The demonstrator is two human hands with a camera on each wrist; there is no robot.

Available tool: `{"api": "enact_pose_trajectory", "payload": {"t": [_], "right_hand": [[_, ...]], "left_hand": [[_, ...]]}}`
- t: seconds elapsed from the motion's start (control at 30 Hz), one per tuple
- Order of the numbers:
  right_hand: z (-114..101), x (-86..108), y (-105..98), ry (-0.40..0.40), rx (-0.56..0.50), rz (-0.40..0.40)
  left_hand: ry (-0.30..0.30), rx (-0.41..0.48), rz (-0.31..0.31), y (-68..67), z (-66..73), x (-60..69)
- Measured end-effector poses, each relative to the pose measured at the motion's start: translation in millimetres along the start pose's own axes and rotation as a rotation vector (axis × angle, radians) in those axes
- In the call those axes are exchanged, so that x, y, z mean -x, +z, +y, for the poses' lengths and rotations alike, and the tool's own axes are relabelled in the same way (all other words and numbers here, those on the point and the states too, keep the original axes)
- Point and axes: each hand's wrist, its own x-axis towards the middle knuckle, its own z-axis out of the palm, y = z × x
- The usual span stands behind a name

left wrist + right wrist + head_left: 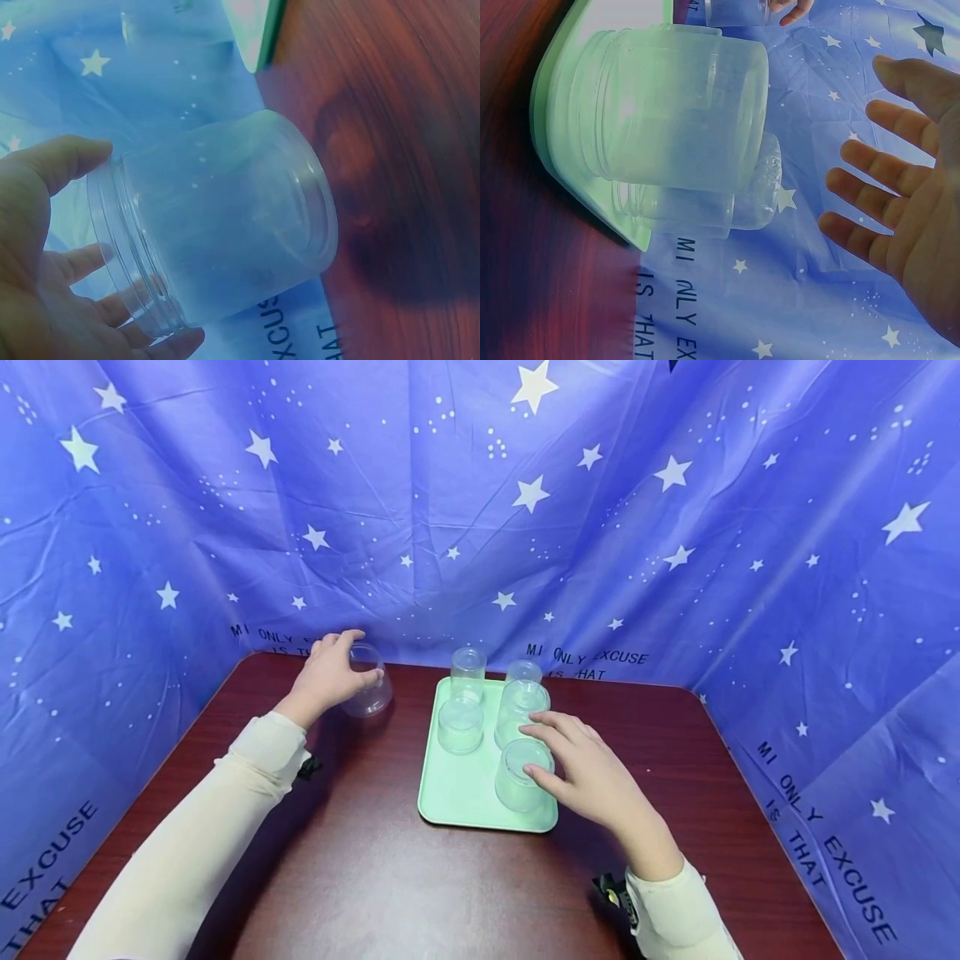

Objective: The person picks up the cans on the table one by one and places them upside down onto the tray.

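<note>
My left hand [327, 672] holds a clear plastic jar [369, 692] by its rim, left of the tray. In the left wrist view, thumb and fingers spread round the threaded mouth of this jar [225, 217], whose base faces the tabletop; whether it touches I cannot tell. A pale green tray [457, 793] bears several similar clear jars, among them a near right one [525, 785] and a left one [461, 731]. Beside the near right jar hovers my right hand [592, 768], fingers spread. The right wrist view shows a gap between this hand [907, 172] and the upside-down jar [682, 112].
The dark red-brown wooden table [360, 860] reaches back to a blue curtain [465, 510] with white stars and printed words. The curtain also closes off the left and right sides. More clear jars [468, 668] stand toward the tray's far end.
</note>
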Motion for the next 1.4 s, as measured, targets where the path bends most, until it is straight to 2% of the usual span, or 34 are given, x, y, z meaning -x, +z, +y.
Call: {"api": "enact_pose_trajectory", "payload": {"t": [0.27, 0.5, 0.7, 1.13, 1.4], "right_hand": [[1, 1.6, -1, 0.011, 0.001, -0.001], [1, 1.9, -2, 0.015, 0.002, 0.000], [2, 1.8, -3, 0.002, 0.002, 0.020], [2, 1.0, -4, 0.007, 0.012, 0.031], [2, 0.0, -4, 0.009, 0.020, 0.046]], "left_hand": [[0.039, 0.016, 0.004, -4.5, 7.3, 10.3], [0.045, 0.100, 0.049, -7.5, 4.5, 15.2], [0.069, 0.139, 0.071, -9.5, 5.6, 20.8], [0.143, 0.267, 0.213, -11.4, 20.6, 35.0], [0.144, 0.336, 0.246, -14.4, 28.3, 41.7]]}}
